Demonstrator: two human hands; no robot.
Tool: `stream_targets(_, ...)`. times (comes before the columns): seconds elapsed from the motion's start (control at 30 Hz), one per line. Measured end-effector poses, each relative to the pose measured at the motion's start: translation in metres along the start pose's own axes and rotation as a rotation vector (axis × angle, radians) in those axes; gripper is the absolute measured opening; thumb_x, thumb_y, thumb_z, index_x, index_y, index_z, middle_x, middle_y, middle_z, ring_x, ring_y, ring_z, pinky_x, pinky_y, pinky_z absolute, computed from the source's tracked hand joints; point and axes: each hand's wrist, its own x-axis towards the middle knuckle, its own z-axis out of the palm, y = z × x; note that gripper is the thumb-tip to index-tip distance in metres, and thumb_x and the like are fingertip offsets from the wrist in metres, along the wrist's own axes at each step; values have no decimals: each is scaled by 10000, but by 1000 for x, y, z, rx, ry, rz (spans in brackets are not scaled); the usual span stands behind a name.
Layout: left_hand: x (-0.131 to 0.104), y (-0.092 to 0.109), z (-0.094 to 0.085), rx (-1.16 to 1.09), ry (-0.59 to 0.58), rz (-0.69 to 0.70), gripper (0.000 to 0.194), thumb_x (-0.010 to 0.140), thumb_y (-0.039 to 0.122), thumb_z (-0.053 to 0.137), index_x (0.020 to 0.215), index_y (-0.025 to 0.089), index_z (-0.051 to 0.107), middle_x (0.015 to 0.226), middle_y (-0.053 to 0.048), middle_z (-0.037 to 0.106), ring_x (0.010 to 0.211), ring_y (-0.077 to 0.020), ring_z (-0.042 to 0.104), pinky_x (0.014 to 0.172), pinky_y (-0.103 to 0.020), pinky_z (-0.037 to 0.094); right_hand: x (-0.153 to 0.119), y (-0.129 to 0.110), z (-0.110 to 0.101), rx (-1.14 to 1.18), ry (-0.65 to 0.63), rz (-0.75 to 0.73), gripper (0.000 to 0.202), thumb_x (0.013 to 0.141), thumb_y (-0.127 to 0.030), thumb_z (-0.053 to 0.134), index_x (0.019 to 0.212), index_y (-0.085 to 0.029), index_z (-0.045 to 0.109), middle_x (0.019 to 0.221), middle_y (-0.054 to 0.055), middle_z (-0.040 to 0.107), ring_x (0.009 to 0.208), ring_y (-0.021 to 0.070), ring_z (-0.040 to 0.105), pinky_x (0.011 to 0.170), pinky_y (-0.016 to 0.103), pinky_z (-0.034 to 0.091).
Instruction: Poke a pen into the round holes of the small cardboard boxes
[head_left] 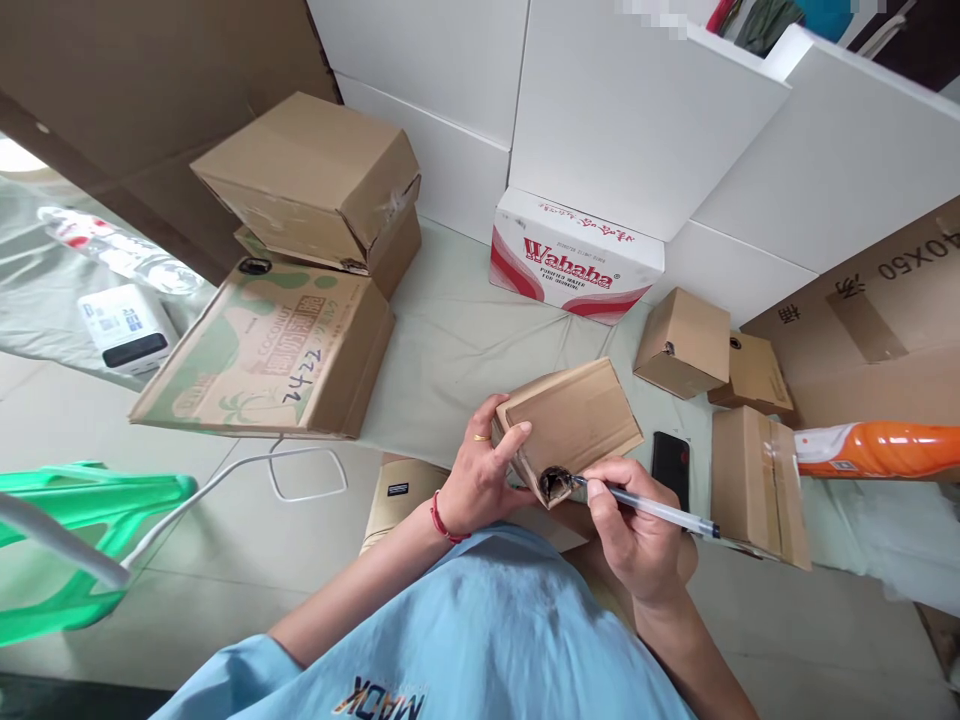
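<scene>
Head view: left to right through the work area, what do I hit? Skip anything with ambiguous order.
Green plastic item → coconut-print carton → left hand → held cardboard box → right hand with pen → taped carton → orange bottle.

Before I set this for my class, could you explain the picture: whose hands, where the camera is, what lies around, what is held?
There is no machine, just a person working bare-handed. The one picture comes from a camera worn on the head, looking forward and down. The left hand grips a small cardboard box; the right hand holds a pen, its tip at a dark round patch on the box. Around them, on pale green cloth, are a Wahaha water carton, a coconut-printed carton, a black phone and more cardboard boxes.
</scene>
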Motion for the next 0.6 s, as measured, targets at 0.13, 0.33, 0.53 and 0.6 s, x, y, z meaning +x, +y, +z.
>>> stream_targets(0.13,1,0,0,-1,8,3,1149,748,375,964,1644,305,248,1591,-279,339,1489,-455,472,1061,-598,573,1,-1,-1,-16,-22,8,119,1014,-215,619,918,-230,687,703,-30,681,553,111,582,542,229,456)
stream_targets(0.33,0,-2,0,-4,6,-9,1193,727,400,986,1648,308,233,1593,-283,330,1483,-456,481,1054,-587,580,2,3,-2,28,-21,38,167,1018,-223,601,858,-233,651,627,-60,587,511,95,489,514,215,414)
stream_targets(0.53,0,0,-1,11,-5,2,1145,764,437,964,1640,316,237,1601,-289,307,1480,-456,478,1043,-590,586,4,1,-3,23,-39,32,192,1014,-217,589,828,-226,633,640,-54,607,512,90,494,514,212,411)
stream_targets(0.6,0,1,-1,12,-11,2,1128,779,468,955,1635,318,236,1609,-295,294,1479,-459,473,1035,-591,590,4,-1,-5,16,-32,30,197,1010,-214,587,817,-226,626,629,-58,595,510,87,490,513,209,407)
